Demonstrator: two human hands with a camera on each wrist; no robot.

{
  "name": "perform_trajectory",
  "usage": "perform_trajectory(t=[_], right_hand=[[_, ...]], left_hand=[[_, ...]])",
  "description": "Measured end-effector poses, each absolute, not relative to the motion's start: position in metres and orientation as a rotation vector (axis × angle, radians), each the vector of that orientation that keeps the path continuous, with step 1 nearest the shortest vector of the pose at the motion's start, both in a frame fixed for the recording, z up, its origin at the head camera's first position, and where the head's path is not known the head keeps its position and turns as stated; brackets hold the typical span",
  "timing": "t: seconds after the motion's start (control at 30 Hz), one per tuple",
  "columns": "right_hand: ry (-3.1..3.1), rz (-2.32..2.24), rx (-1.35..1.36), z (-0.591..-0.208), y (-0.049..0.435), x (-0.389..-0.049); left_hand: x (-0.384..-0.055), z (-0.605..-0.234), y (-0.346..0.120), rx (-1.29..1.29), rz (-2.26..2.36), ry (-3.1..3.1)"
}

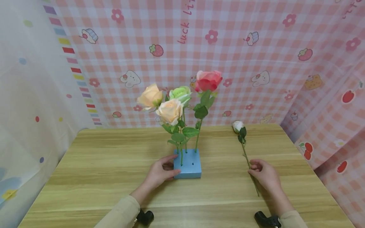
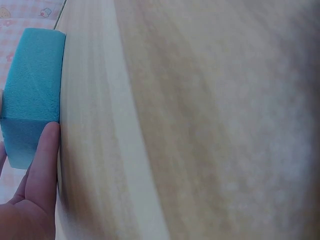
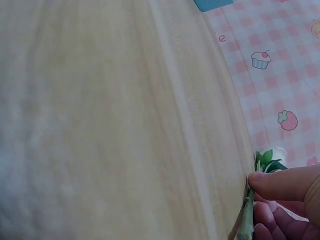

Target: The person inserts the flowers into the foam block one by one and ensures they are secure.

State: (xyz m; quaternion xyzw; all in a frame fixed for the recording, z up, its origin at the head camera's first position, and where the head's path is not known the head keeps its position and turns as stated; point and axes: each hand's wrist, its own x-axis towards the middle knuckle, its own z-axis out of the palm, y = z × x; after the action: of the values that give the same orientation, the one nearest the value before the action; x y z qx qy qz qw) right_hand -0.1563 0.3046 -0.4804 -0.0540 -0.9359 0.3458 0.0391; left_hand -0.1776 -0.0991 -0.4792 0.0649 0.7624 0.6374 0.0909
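Note:
A blue foam block [image 1: 187, 172] sits on the table, and my left hand [image 1: 162, 171] grips its left side, thumb at the front corner. Up close in the left wrist view, that hand [image 2: 37, 185] lies against the block [image 2: 37, 75]. Standing in the block are two peach roses [image 1: 170, 111], a green rose [image 1: 181, 94] and a pinkish-red rose [image 1: 208, 81]. A small dark hole shows in its top. Over to the right, my right hand [image 1: 265, 174] pinches the stem of a white rose [image 1: 238, 126] lying along the table; leaves cover part of the bloom.
The wooden table [image 1: 114, 152] ends at a pink checked cloth [image 1: 176, 60] behind, with another cloth at the right and a pale dotted curtain [image 1: 37, 104] at the left. Black wrist mounts [image 1: 146, 218] sit by both sleeves.

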Motion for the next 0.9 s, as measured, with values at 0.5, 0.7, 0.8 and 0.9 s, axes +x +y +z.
perform_trajectory(t=[0.5,0.7,0.8,0.9], right_hand=[[-2.860,1.052,-0.154,-0.4778,0.3059,-0.1572],[-2.864,1.175,-0.123,-0.4736,0.3075,-0.1585],[-2.858,1.230,-0.103,-0.4734,0.3096,-0.1591],[-2.864,1.232,-0.095,-0.4724,0.3106,-0.1596]], left_hand=[[-0.1772,-0.4790,-0.1001,0.213,1.895,2.266],[-0.1772,-0.4786,-0.1001,0.211,1.891,2.269],[-0.1780,-0.4790,-0.0999,0.203,1.891,2.266],[-0.1789,-0.4801,-0.0994,0.196,1.888,2.264]])
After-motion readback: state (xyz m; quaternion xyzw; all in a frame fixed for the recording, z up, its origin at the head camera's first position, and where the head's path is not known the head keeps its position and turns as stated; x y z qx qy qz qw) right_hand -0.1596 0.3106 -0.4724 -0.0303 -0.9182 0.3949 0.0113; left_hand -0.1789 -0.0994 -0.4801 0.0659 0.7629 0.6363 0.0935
